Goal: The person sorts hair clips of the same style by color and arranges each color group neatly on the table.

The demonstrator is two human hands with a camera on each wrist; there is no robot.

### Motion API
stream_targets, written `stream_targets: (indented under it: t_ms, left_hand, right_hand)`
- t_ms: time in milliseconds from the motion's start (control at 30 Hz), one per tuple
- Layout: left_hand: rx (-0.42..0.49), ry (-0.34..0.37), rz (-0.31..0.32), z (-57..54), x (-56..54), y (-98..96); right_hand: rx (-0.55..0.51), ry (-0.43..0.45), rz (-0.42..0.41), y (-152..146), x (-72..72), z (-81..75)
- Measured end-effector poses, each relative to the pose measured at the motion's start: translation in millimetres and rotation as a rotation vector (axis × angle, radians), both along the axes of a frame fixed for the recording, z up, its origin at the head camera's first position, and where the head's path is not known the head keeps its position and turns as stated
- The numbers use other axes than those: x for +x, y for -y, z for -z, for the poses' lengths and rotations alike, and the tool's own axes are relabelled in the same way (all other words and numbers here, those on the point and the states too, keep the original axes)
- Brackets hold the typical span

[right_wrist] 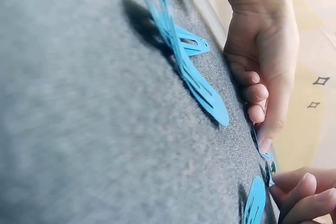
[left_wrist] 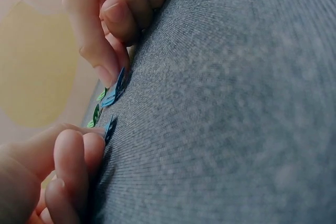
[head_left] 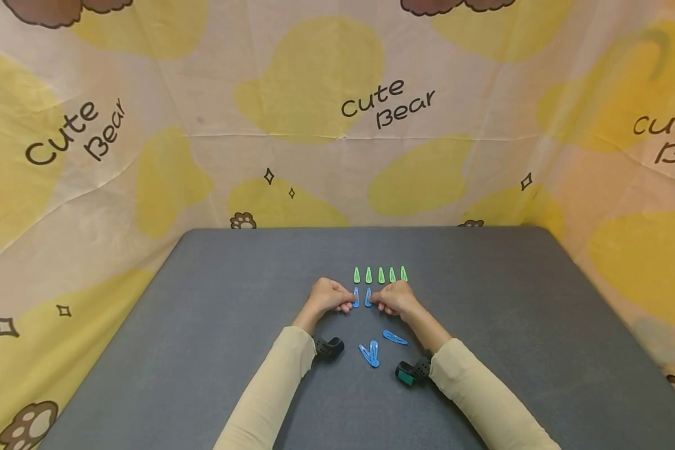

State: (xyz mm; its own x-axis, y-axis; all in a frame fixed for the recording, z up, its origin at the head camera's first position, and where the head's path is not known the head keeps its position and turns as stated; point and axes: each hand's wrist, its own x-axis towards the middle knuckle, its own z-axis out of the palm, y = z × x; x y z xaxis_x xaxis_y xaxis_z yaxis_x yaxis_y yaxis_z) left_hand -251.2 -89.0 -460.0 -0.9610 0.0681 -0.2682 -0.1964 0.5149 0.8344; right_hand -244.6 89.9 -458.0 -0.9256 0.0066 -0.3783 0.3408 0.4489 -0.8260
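Observation:
Two blue snap hair clips stand side by side at mid-table in the head view. My left hand (head_left: pixel 329 295) pinches the left blue hair clip (head_left: pixel 356 298) from its outer side. The right blue hair clip (head_left: pixel 368 298) is between the thumb and fingers of my right hand (head_left: pixel 396 299); both clips lie on the table. In the left wrist view the right hand's fingertips (left_wrist: pixel 107 74) meet its clip (left_wrist: pixel 114 93). Just beyond them runs a row of several green hair clips (head_left: pixel 380 275), points away from me, the rightmost close behind the right hand.
Nearer me on the grey table (head_left: pixel 230 375) lie a loose blue clip (head_left: pixel 395 337) and two overlapping blue clips (head_left: pixel 369 354). Black wrist bands (head_left: pixel 329 348) sit on both wrists. A yellow patterned cloth (head_left: pixel 315 81) hangs behind the table's far edge.

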Motion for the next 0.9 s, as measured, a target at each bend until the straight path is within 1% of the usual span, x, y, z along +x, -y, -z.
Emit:
stream_targets:
  t_ms: [233,533,667,900]
  left_hand:
    - [0.002,-0.006,0.003,1.3,0.3,-1.0]
    - [0.001,-0.013,0.008,1.5,-0.1,0.2]
    - [0.013,-0.008,0.006,2.4,-1.4,-0.4]
    - [0.036,-0.026,0.009,4.5,-2.5,-0.9]
  right_hand:
    - [-0.014,-0.052,-0.049,-5.4,5.4,2.1]
    - [-0.028,-0.046,-0.105,-10.7,15.9,-5.7]
    - [-0.026,-0.065,-0.145,-13.3,21.9,-7.8]
    - [-0.015,-0.076,-0.202,-17.1,29.1,-9.3]
